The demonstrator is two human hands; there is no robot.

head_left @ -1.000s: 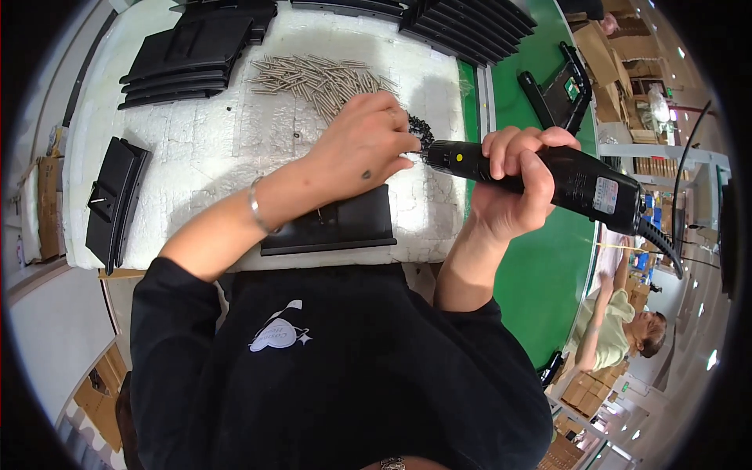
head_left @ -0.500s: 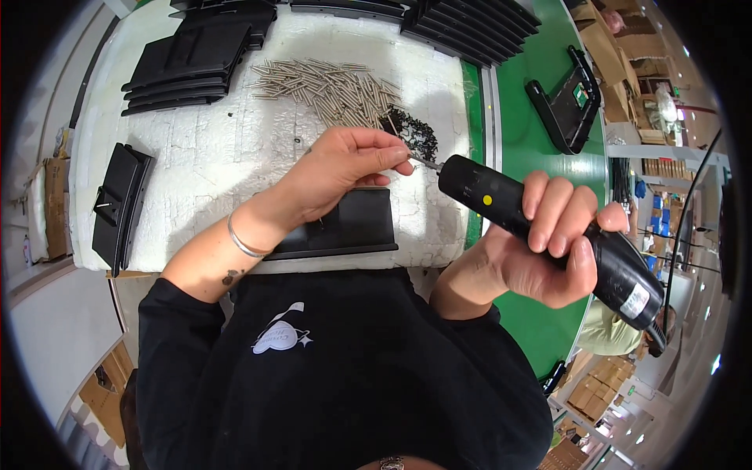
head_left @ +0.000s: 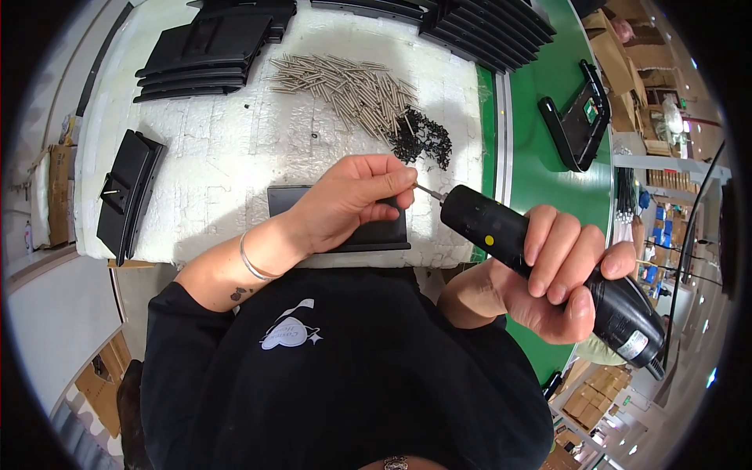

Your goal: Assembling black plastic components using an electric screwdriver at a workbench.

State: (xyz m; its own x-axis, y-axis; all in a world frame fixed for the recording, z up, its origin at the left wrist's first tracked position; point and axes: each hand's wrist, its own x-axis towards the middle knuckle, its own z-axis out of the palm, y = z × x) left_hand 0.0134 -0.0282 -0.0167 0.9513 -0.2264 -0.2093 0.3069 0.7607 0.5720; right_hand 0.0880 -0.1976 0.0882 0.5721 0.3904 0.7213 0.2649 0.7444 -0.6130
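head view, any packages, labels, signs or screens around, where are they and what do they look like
Sticker: pale rectangle near the butt of the black electric screwdriver held in the right hand.
Yellow dot: small round mark on the screwdriver's barrel.
Cardboard boxes: brown stack, lower right, beyond the green belt.
Cardboard box: brown, far left beside the white table.
No screens visible.

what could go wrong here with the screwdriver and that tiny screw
The left hand pinches something small at the bit of the electric screwdriver; if the tool spins, the fingertips right at the tip could get nicked. The piece is held over the black panel, so a slip would likely drop it there or among the loose black screws. The right hand holds the driver alone and tilted, so the tip may wobble.
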